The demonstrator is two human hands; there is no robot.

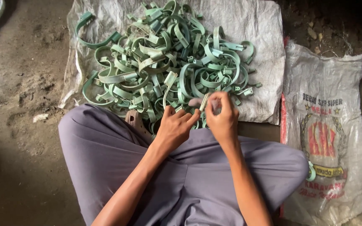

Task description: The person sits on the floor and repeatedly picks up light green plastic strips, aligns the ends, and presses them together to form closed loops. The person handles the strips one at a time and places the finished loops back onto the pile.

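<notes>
On the far left lies bare, dusty earthen floor (17, 83), with a small pale scrap on it. Right of that, a grey woven plastic sheet (256, 33) is spread on the floor and carries a heap of pale green curved metal clamp bands (164, 58), tangled over one another, a few loose ones trailing off toward the left edge.

At the near edge of the heap, above the person's crossed legs in grey-lilac trousers (105, 155), the left hand (174, 125) is curled, its fingertips pinching the lower end of one pale green clamp band (169, 81) that rises from the hand toward the heap. Just beside it, the right hand (222, 115) is closed around a small pale piece at its fingertips, blurred, so its kind cannot be told; the two hands nearly touch.

To do this step well, I judge the band should be held firmly near its end and lifted clear of the tangle so that neighbours do not snag.

On the right, a white woven plastic sack (327, 75) lies flat, oblong, printed with dark lettering above a red and yellow emblem; a red edge shows along its left side.
</notes>
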